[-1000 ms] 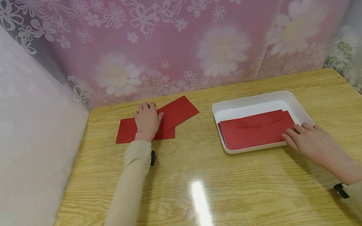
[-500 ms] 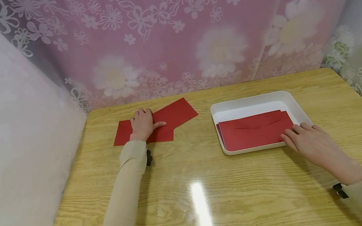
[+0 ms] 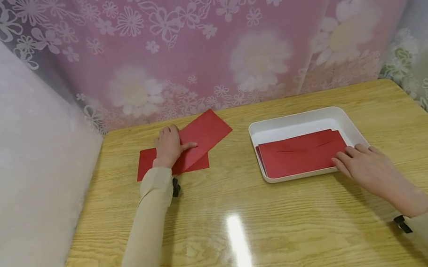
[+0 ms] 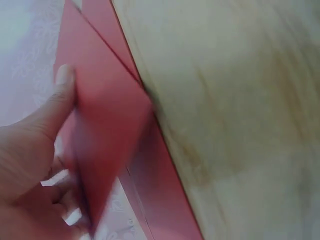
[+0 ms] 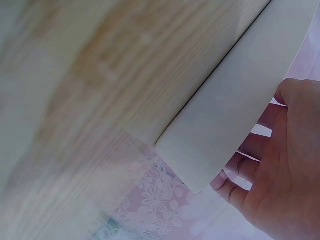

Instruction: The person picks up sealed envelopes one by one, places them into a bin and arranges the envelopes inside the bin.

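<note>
My left hand (image 3: 168,147) pinches a red envelope (image 3: 206,132), thumb laid on its upper face, fingers behind it. The envelope tilts up off a second red envelope (image 3: 145,162) lying flat on the table; the left wrist view shows a gap between them. My right hand (image 3: 368,168) is at the near right corner of a white tray (image 3: 293,122), fingers bent over the rim. In the right wrist view its fingertips go behind the tray wall (image 5: 215,115) and are partly hidden. Several red envelopes (image 3: 304,156) lie stacked in the tray.
The wooden table (image 3: 198,241) extends in front of both hands, with a bright light reflection on it. A pink flowered curtain (image 3: 201,59) hangs along the back edge. Pale sheets hang at the left (image 3: 9,165) and right sides.
My left hand's thumb has spread onto the upper envelope, and that envelope has been raised and tilted off the lower one. The lower envelope has shifted slightly. My right hand has stayed at the tray.
</note>
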Motion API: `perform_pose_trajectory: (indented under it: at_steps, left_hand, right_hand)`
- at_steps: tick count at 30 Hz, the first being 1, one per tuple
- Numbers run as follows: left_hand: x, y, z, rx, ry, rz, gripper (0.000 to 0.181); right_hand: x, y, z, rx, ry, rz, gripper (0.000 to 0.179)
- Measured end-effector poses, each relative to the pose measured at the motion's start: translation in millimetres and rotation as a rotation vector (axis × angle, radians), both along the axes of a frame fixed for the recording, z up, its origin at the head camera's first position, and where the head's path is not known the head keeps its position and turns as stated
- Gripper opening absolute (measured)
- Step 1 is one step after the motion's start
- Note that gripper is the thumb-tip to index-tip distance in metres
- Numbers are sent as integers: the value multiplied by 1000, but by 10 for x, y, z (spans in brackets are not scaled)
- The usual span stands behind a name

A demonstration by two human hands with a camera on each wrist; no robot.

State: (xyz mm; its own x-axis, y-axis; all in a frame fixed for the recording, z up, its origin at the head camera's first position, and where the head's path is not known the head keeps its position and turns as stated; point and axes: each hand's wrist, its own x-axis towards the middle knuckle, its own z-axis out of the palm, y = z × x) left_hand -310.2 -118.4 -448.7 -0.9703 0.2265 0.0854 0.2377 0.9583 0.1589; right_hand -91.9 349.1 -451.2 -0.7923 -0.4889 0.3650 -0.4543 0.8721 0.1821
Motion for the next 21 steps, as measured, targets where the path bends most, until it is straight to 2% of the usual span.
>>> perform_pose_trajectory:
  at_steps: [3, 8, 11, 16, 21]
  left_hand:
    - [21, 3, -2, -27, 80, -36, 71]
    - [37, 1, -25, 9, 146, -39, 55]
    - [33, -4, -37, 45, 181, -50, 45]
    - [39, 12, -9, 61, 304, -109, 39]
    - [77, 63, 78, 54, 445, -144, 37]
  right_hand:
    - [-6, 7, -11, -4, 4, 1, 81]
    - [-5, 10, -23, -9, 7, 4, 81]
    - [5, 7, -14, -6, -2, 3, 70]
    - [10, 7, -4, -6, -23, -20, 22]
    - [5, 2, -3, -18, -34, -36, 16]
